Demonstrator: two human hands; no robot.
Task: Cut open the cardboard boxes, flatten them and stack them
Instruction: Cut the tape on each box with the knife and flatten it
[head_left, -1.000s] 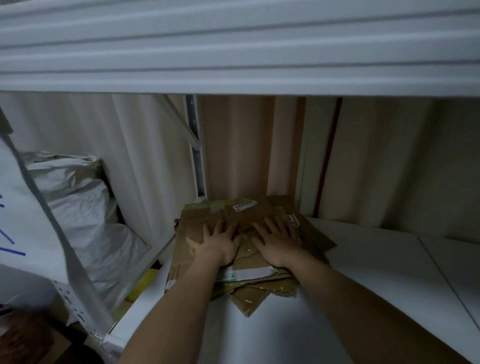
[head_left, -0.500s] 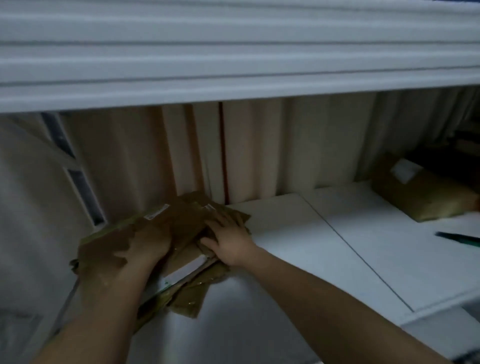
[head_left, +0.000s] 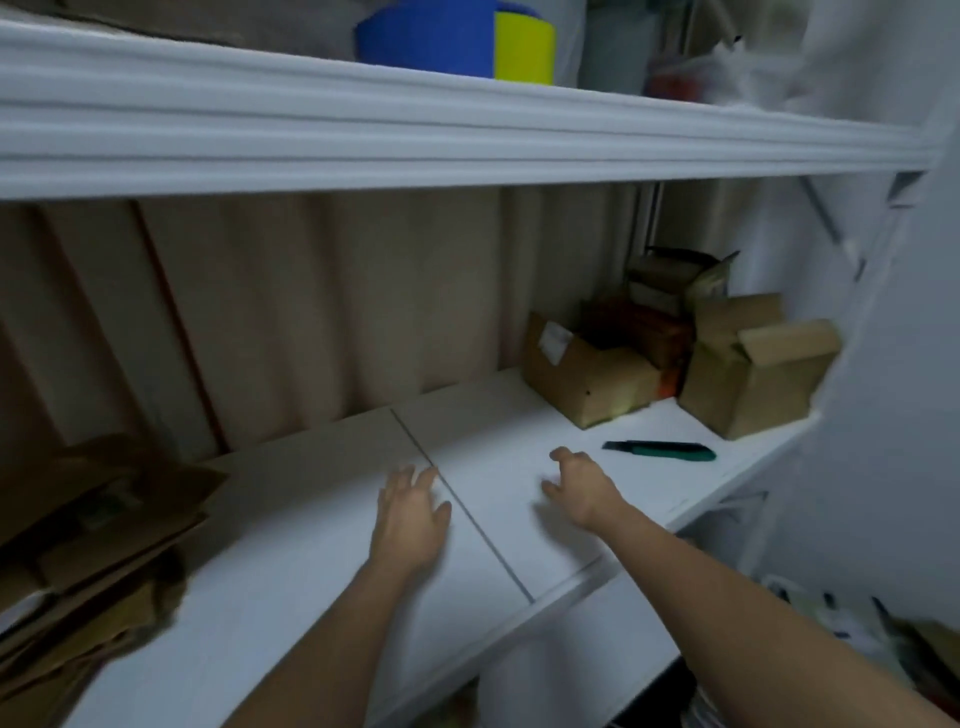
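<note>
Cardboard: two boxes (head_left: 587, 382) (head_left: 753, 384); left hand (head_left: 410, 519), right hand (head_left: 582, 486) spread, empty.

Both forearms reach forward, bare, from the bottom edge. Left hand (head_left: 410, 514) palm down, fingers straight and together, thumb out to the right, holding nothing. Right hand (head_left: 579, 483) further forward and to the right, palm down, fingers loosely curled (fingertips blurred), also holding nothing. The hands are apart, not touching each other.
</note>
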